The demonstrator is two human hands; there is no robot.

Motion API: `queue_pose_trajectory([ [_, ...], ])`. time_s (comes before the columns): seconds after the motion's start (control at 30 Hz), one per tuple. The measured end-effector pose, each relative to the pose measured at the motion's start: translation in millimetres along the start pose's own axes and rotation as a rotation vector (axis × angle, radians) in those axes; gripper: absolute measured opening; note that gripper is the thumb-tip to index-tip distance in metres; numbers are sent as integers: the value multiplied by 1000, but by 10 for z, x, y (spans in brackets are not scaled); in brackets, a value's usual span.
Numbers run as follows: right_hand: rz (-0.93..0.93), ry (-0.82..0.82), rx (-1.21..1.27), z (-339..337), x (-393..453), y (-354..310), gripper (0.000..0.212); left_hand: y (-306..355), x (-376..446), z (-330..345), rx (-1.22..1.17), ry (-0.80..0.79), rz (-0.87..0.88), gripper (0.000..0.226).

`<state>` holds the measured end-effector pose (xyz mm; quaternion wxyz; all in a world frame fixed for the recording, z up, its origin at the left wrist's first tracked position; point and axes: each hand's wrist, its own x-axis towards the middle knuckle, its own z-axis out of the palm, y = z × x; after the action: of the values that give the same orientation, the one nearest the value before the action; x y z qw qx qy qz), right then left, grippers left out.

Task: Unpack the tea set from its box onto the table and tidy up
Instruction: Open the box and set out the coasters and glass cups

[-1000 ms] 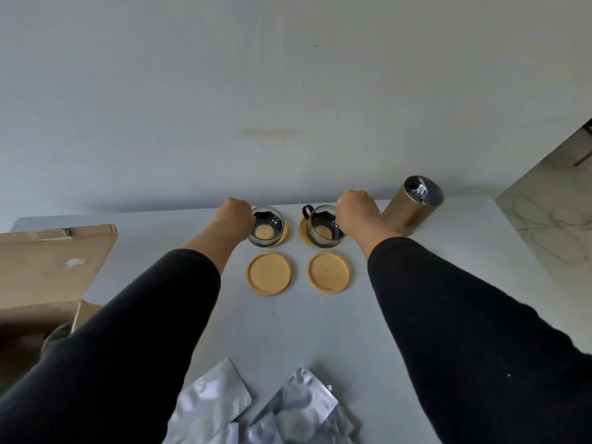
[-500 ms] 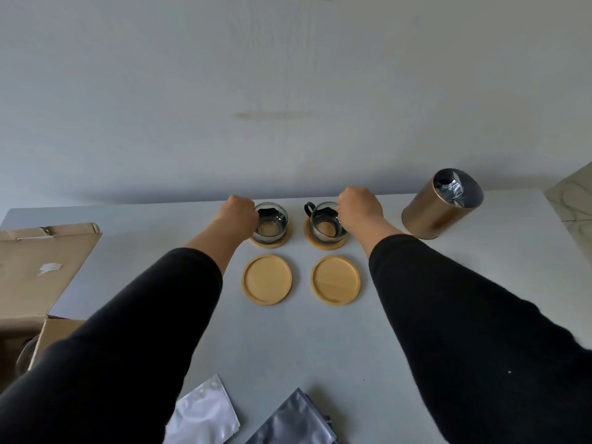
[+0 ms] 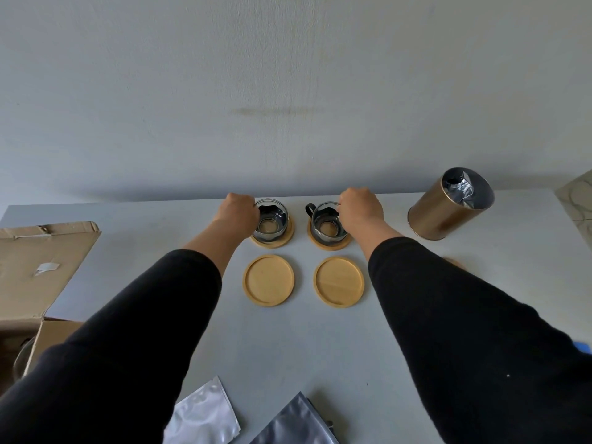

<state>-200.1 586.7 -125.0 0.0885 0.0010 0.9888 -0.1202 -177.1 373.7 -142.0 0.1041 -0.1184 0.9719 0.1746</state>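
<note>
Step in hand, as judged: setting out the two glass cups on the far pair of coasters. Landmark for all positions: the gold tin [image 3: 450, 209], standing open at the far right of the table [image 3: 288, 347] with a crumpled foil bag inside.

Left hand [image 3: 239, 213]: fingers curled, gripping the left cup [image 3: 271, 221] at its near-left rim. This cup sits on a wooden coaster [image 3: 272, 242], well to the left of the tin.

Right hand [image 3: 361, 211]: fingers curled, pinching the rim of the right cup [image 3: 326, 223], which rests on its own coaster [image 3: 330, 245], between the left cup and the tin. Its dark handle points away from the tin.

Two empty coasters [image 3: 268, 281] [image 3: 339, 282] lie nearer the person than the tin, one in front of each cup.

The cardboard box [image 3: 38, 270] stands open, far left of the tin. Foil bags [image 3: 205, 418] lie at the near edge.

Next move, as judged: release both cups once they sit centred, then fetch further pieces from the box for the empty coasters. Glass on wood calls for a gentle release
</note>
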Motion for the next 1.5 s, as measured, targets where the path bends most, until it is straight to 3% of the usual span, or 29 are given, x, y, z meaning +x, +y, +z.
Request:
queue_pose_trajectory([
  [0.37,11,21,-26,-76,-63,-44,16,16,-42,53,8,40,51,38],
  [0.47,10,26,-40,-136,-113,-58,26,4,-103,26,-18,70,33,42],
  [0.57,-13,43,-36,-232,-164,-121,12,-33,-193,-81,-75,81,-3,46],
  [0.8,-75,77,-36,-464,-488,-570,22,-218,-573,-558,-50,123,23,40],
  [1.13,-193,109,50,-550,-1523,-1831,24,-1445,-1508,-1427,64,183,-50,38],
  [1.33,-357,-16,131,-154,-2301,-2775,25,-2409,-2164,-1683,74,153,-100,32],
  [1.5,-484,-128,50,298,-2796,-3223,23,-2824,-2408,-1649,72,104,-109,31],
])
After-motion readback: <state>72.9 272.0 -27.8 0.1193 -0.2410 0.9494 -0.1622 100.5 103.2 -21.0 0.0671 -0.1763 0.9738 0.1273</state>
